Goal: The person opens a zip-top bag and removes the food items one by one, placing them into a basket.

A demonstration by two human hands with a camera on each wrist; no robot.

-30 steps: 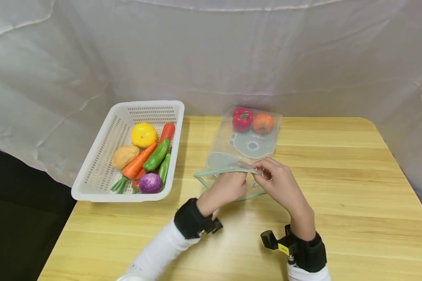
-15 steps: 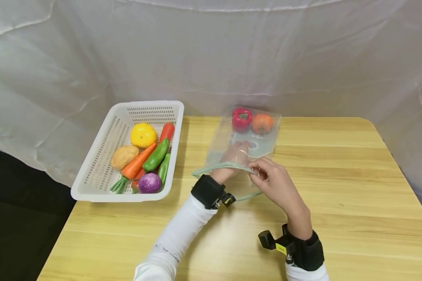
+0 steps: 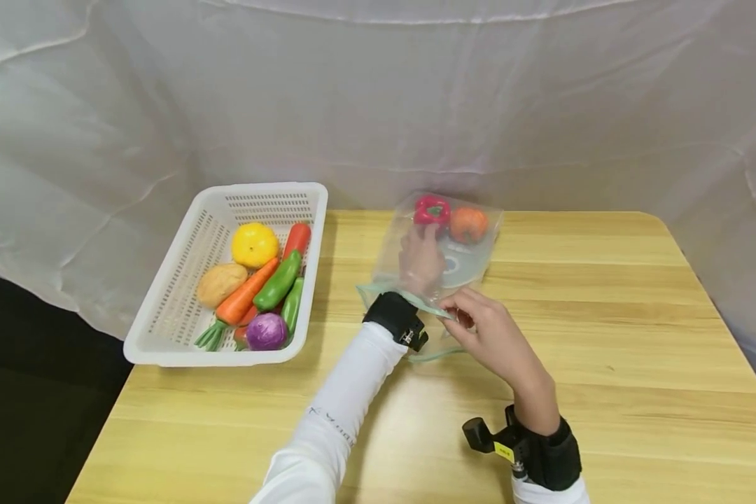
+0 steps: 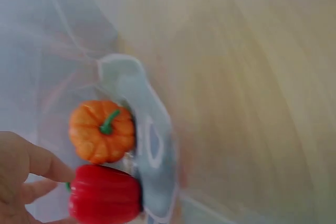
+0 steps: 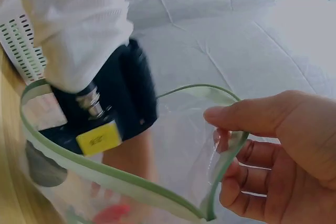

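A clear zip bag (image 3: 386,259) with a green rim and a printed pale-blue animal lies toward the back of the table. Inside it are a red bell pepper (image 3: 432,212) and a small orange pumpkin (image 3: 469,225). My left hand (image 3: 422,259) reaches through the mouth past the wrist, seen through the plastic. Its fairly straight, spread fingers (image 4: 50,165) are at the stem end of the red bell pepper (image 4: 105,195), beside the pumpkin (image 4: 102,131). My right hand (image 3: 494,336) pinches the bag's rim (image 5: 223,169) between thumb and fingers, and the mouth gapes around my left wrist.
On the left stands a white perforated basket (image 3: 164,301) with a yellow squash (image 3: 255,245), a potato (image 3: 221,284), carrots, green peppers and a purple cabbage (image 3: 267,332). A pale cloth (image 3: 378,98) hangs behind the wooden table (image 3: 636,350).
My left hand has gone from the bag's mouth deep inside, up to the red bell pepper. My right hand keeps hold of the rim, and the mouth has shifted slightly.
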